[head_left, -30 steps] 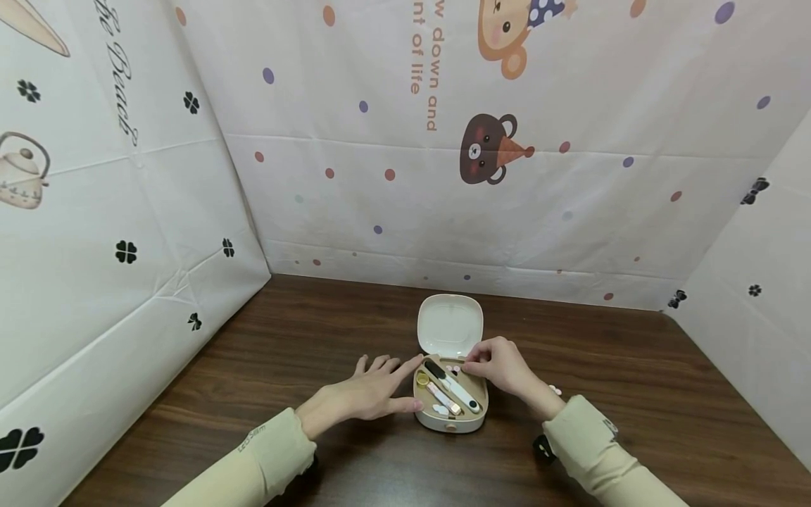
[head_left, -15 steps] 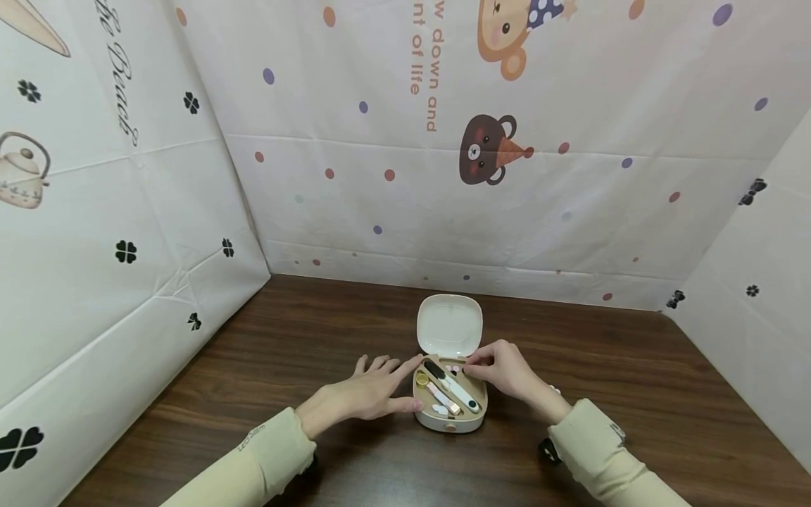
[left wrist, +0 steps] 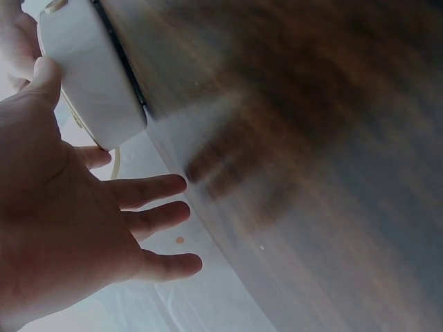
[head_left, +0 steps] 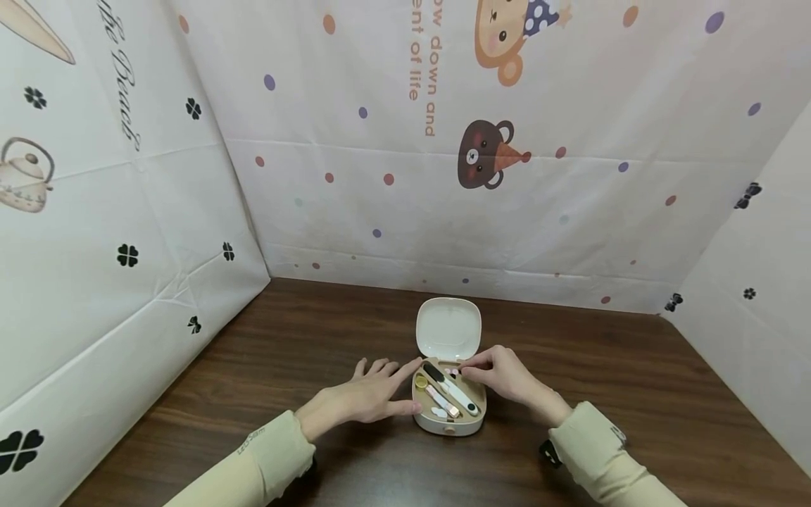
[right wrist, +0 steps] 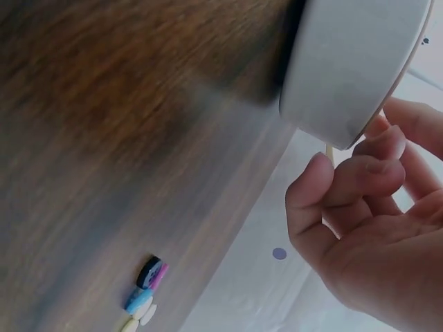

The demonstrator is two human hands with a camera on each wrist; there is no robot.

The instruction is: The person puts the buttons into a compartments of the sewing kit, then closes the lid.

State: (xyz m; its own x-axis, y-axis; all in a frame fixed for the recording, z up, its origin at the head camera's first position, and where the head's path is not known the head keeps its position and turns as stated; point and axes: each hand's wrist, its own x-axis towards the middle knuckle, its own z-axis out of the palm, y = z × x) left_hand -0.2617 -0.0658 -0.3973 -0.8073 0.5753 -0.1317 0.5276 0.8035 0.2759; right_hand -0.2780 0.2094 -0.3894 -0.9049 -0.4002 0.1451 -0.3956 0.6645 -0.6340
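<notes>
A white box (head_left: 436, 427) stands on the table, its white lid (head_left: 448, 328) tipped back. In its beige insert lie a white tool with a black end (head_left: 461, 397), a white-and-gold stick (head_left: 441, 401), a gold ring-like piece (head_left: 421, 382), a white cloud-shaped piece (head_left: 438, 412) and small pink pieces (head_left: 453, 371). My left hand (head_left: 367, 398) is spread, with thumb and forefinger at the box's left rim. My right hand (head_left: 503, 374) has thumb and fingers curled together over the back right compartment. I cannot tell whether a small piece is between those fingertips.
In the right wrist view several small pieces, among them a black round piece (right wrist: 149, 272) and a blue piece (right wrist: 138, 300), lie on the dark wood table (head_left: 355, 465). Printed white cloth (head_left: 355, 204) hangs behind the table and along both sides.
The right sleeve has shifted slightly right while its fingertips stay at the same compartment. Small pieces beside the right wrist are now covered in the head view. The left hand has not moved.
</notes>
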